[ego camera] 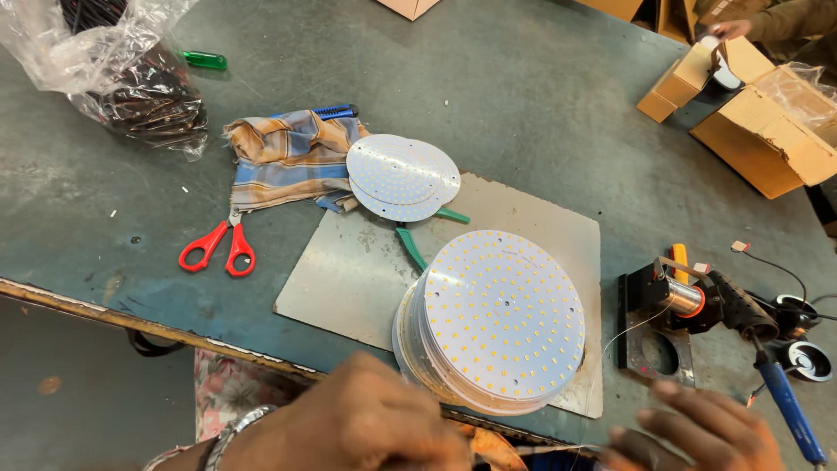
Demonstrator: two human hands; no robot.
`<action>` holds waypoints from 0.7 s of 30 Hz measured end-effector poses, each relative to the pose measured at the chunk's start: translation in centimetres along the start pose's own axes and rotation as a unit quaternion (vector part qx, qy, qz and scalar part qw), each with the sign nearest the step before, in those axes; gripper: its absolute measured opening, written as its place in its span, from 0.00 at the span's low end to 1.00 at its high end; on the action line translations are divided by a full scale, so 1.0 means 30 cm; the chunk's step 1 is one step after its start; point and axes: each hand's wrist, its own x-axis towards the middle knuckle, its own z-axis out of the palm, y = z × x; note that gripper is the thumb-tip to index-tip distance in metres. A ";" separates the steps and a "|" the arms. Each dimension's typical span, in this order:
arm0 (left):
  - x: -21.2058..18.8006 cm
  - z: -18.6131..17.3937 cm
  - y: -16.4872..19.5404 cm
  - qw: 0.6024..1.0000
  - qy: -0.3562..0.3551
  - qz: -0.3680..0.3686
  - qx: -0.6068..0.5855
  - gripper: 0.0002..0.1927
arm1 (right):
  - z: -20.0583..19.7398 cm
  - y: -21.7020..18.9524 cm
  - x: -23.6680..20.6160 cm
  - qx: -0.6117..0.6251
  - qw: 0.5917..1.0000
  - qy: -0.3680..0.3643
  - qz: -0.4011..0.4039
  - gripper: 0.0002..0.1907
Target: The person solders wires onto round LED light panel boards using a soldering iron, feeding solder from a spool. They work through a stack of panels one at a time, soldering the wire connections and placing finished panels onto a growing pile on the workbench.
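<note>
A tall stack of round white LED boards (501, 318) dotted with small yellow chips leans on a grey metal sheet (340, 270) near the table's front edge. My left hand (349, 427) is at the bottom of the view, just in front of the stack's near edge. It is blurred with its back toward me and its fingers are hidden. My right hand (702, 432) is at the bottom right, blurred, fingers apart, close to a soldering iron (789, 401) with a blue handle. Nothing shows in it.
A smaller pile of round LED boards (401, 179) lies over green-handled pliers (418, 240) and a checked cloth (288, 157). Red scissors (218, 249), a blue knife (336, 112), a plastic bag (131, 78), a solder spool stand (676, 301) and cardboard boxes (758, 122) surround them. Another person's hand (732, 28) is at the top right.
</note>
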 end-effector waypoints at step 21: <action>-0.026 0.024 -0.078 0.962 0.059 -0.220 -0.151 0.05 | -0.056 -0.125 0.238 -0.028 0.967 0.204 0.150 0.11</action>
